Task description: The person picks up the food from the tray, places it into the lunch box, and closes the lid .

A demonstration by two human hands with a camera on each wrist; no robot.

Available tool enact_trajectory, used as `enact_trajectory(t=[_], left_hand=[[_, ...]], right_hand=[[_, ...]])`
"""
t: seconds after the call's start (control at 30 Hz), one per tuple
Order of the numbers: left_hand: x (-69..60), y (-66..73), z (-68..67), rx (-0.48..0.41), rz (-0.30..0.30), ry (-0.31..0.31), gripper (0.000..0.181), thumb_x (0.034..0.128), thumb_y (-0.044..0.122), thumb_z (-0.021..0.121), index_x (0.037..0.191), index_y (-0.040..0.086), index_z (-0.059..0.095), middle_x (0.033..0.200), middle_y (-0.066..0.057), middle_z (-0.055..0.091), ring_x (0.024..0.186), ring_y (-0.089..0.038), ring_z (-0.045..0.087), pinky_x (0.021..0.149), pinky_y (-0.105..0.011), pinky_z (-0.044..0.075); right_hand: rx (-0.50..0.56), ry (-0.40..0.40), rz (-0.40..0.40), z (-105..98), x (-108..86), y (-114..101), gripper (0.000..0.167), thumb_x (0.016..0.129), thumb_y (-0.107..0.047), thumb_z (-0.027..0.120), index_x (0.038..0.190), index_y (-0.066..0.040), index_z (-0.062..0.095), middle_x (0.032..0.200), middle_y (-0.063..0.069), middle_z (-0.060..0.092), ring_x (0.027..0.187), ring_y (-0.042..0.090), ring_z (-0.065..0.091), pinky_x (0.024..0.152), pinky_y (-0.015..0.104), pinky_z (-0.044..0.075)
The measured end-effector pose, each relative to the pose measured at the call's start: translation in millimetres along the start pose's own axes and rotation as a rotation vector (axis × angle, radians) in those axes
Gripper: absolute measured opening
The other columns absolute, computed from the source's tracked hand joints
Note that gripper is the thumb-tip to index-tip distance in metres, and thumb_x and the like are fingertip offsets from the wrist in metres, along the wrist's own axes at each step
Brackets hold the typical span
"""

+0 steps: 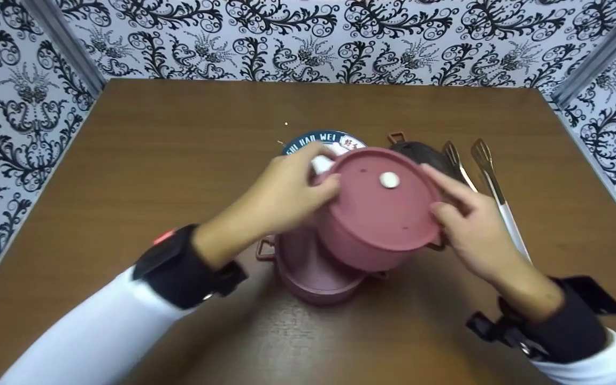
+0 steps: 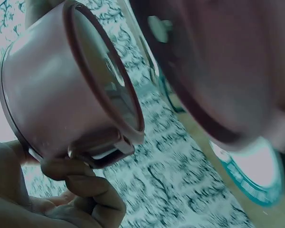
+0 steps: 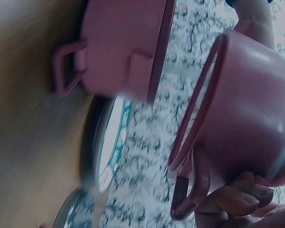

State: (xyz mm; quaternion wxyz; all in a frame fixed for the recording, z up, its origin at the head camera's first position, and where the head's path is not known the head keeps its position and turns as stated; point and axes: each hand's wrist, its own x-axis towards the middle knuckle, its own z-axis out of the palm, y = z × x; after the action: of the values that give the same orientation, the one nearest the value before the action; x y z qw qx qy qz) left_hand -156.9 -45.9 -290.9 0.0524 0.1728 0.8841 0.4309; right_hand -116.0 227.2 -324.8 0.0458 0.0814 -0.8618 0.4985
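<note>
My left hand (image 1: 289, 187) and my right hand (image 1: 474, 227) hold a small pink pot (image 1: 377, 214) between them. They grip its sides near the edge of the flat base, which faces up at a tilt and bears a white round spot. In the left wrist view, the raised pot (image 2: 47, 90) has its rim turned towards another pink vessel, with a side handle close to my fingers. Below it on the table sits a wider pink pot (image 1: 318, 291), upright and partly covered by the raised one. Whether the two pots touch is hard to tell.
Behind the pots lies a blue-rimmed plate (image 1: 313, 138), partly hidden. A dark round thing (image 1: 425, 154) with a brown handle (image 1: 396, 137) is to its right. Two utensils, a nearer one (image 1: 460, 166) and a white-handled one (image 1: 511, 227), lie on the brown table (image 1: 179, 123). Patterned panels (image 1: 308, 43) surround it.
</note>
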Motion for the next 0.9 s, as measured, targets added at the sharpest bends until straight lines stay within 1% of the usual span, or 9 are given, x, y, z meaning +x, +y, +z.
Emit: enact_trajectory(t=[0.07, 0.13, 0.2, 0.33, 0.4, 0.5, 0.67, 0.8, 0.9], left_hand=[[-9.4, -11.4, -7.1, -0.004, -0.018, 0.032, 0.031, 0.0958, 0.028, 0.063, 0.125, 0.017, 0.061, 0.077, -0.003, 0.058, 0.065, -0.014, 0.056, 0.059, -0.029, 0.051], [-18.6, -21.9, -11.9, -0.028, -0.033, 0.059, 0.03, 0.0953, 0.028, 0.064, 0.123, 0.017, 0.062, 0.076, -0.003, 0.057, 0.064, -0.015, 0.056, 0.058, -0.03, 0.051], [-26.7, -30.7, -15.0, -0.048, -0.047, 0.085, 0.028, 0.0952, 0.027, 0.065, 0.121, 0.017, 0.063, 0.075, -0.003, 0.056, 0.062, -0.015, 0.056, 0.057, -0.029, 0.05], [-36.9, -44.8, -16.0, -0.073, -0.078, 0.116, 0.025, 0.0956, 0.026, 0.066, 0.118, 0.016, 0.066, 0.075, -0.003, 0.058, 0.061, -0.016, 0.058, 0.056, -0.027, 0.048], [-38.8, -50.6, -14.5, -0.078, -0.09, 0.112, 0.024, 0.096, 0.027, 0.066, 0.118, 0.016, 0.066, 0.074, -0.003, 0.058, 0.06, -0.016, 0.057, 0.055, -0.026, 0.047], [-40.2, -57.6, -11.6, -0.08, -0.106, 0.097, 0.025, 0.0963, 0.026, 0.065, 0.118, 0.015, 0.067, 0.072, -0.003, 0.059, 0.059, -0.015, 0.055, 0.054, -0.025, 0.046], [-42.3, -63.5, -8.8, -0.074, -0.131, 0.088, 0.025, 0.096, 0.025, 0.065, 0.119, 0.015, 0.068, 0.07, -0.002, 0.06, 0.057, -0.013, 0.053, 0.051, -0.023, 0.044], [-41.4, -66.6, -7.0, -0.055, -0.111, 0.09, 0.026, 0.0954, 0.025, 0.065, 0.119, 0.016, 0.068, 0.068, -0.001, 0.055, 0.057, -0.013, 0.049, 0.051, -0.023, 0.041], [-40.7, -68.2, -6.1, -0.046, -0.081, 0.078, 0.028, 0.097, 0.026, 0.062, 0.123, 0.017, 0.066, 0.07, -0.001, 0.054, 0.059, -0.014, 0.05, 0.053, -0.025, 0.043]], right_hand=[[0.013, -0.041, -0.01, 11, 3.4, -5, 0.052, 0.1, -0.003, 0.051, 0.144, -0.029, 0.054, 0.07, 0.002, 0.06, 0.052, 0.012, 0.054, 0.047, 0.026, 0.05], [0.03, -0.082, -0.02, 20, 5.4, -9, 0.053, 0.099, -0.002, 0.051, 0.145, -0.029, 0.053, 0.07, 0.004, 0.061, 0.052, 0.011, 0.054, 0.047, 0.027, 0.051], [0.048, -0.109, -0.028, 29, 6.6, -11, 0.054, 0.098, -0.001, 0.051, 0.145, -0.027, 0.053, 0.075, 0.006, 0.062, 0.055, 0.01, 0.055, 0.048, 0.027, 0.053], [0.054, -0.142, -0.039, 42, 6.7, -13, 0.053, 0.097, -0.001, 0.052, 0.146, -0.023, 0.053, 0.08, 0.008, 0.063, 0.063, 0.013, 0.06, 0.054, 0.03, 0.058], [0.032, -0.154, -0.037, 46, 5.7, -11, 0.052, 0.097, -0.003, 0.054, 0.146, -0.022, 0.053, 0.079, 0.008, 0.063, 0.063, 0.016, 0.061, 0.053, 0.029, 0.056], [0.009, -0.172, -0.039, 49, 4.2, -9, 0.051, 0.097, -0.004, 0.055, 0.146, -0.02, 0.053, 0.078, 0.006, 0.063, 0.062, 0.017, 0.061, 0.05, 0.026, 0.054], [-0.029, -0.185, -0.078, 52, 4.2, -6, 0.053, 0.095, -0.004, 0.055, 0.146, -0.02, 0.054, 0.076, 0.002, 0.061, 0.059, 0.01, 0.053, 0.048, 0.022, 0.046], [-0.057, -0.171, -0.102, 53, 5.0, -5, 0.054, 0.094, -0.004, 0.057, 0.145, -0.021, 0.054, 0.074, 0.001, 0.057, 0.057, 0.01, 0.046, 0.046, 0.021, 0.04], [-0.073, -0.152, -0.126, 54, 5.4, -5, 0.054, 0.094, -0.005, 0.057, 0.145, -0.022, 0.054, 0.073, 0.001, 0.054, 0.056, 0.011, 0.045, 0.046, 0.021, 0.039]])
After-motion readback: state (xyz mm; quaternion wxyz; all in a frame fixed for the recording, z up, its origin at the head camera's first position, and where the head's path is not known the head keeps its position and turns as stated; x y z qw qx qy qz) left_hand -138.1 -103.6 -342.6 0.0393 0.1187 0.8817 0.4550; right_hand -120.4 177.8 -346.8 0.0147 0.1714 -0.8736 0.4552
